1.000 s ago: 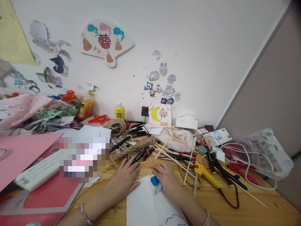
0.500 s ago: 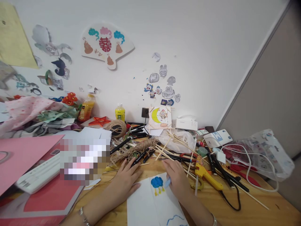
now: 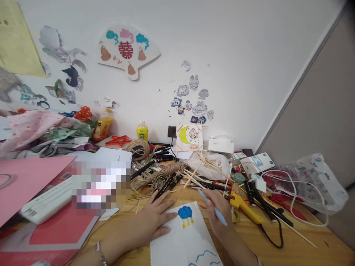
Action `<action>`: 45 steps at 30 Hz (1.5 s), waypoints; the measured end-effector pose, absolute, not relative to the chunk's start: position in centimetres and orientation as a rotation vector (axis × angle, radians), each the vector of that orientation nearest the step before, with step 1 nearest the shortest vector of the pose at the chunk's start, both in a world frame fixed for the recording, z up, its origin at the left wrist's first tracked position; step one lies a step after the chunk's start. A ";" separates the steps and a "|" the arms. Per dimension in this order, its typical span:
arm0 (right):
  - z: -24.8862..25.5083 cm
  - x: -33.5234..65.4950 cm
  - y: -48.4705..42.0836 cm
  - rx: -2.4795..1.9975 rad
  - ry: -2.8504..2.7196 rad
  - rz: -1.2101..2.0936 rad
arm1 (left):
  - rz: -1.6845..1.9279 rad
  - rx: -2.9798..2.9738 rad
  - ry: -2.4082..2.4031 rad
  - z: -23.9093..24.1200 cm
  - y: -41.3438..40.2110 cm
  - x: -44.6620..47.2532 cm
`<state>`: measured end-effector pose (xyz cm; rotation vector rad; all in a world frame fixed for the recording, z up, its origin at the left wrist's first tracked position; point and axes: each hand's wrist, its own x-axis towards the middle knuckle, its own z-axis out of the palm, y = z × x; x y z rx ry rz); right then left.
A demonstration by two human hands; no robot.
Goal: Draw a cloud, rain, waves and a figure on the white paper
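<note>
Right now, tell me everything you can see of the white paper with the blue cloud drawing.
The white paper lies flat on the wooden desk, its near end cut off by the frame. A crease runs lengthwise. Near its far edge is a blue cloud with yellow drops beneath; blue wavy lines show lower down. The left hand presses its left corner; the right hand, holding a light blue pen, rests beside its right edge.

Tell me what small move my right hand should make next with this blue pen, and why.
Probably bring the blue pen back over the white paper. The right hand holds it off the sheet's right edge, tip aimed toward the clutter of sticks, while the left hand presses the paper flat beside the blue cloud drawing, whose surroundings are mostly blank.
</note>
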<state>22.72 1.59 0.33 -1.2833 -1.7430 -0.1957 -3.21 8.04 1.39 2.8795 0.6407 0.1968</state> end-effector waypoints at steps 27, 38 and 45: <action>-0.8 19.8 3.7 -0.995 -0.517 1.340 | 0.207 2.804 0.787 1.2 7.3 -2.7; -1.2 20.0 3.8 -1.003 -0.532 1.311 | 0.213 2.828 0.851 1.0 7.6 -2.6; -1.2 20.0 3.6 -0.981 -0.560 1.310 | 0.183 2.843 0.814 0.6 7.9 -2.9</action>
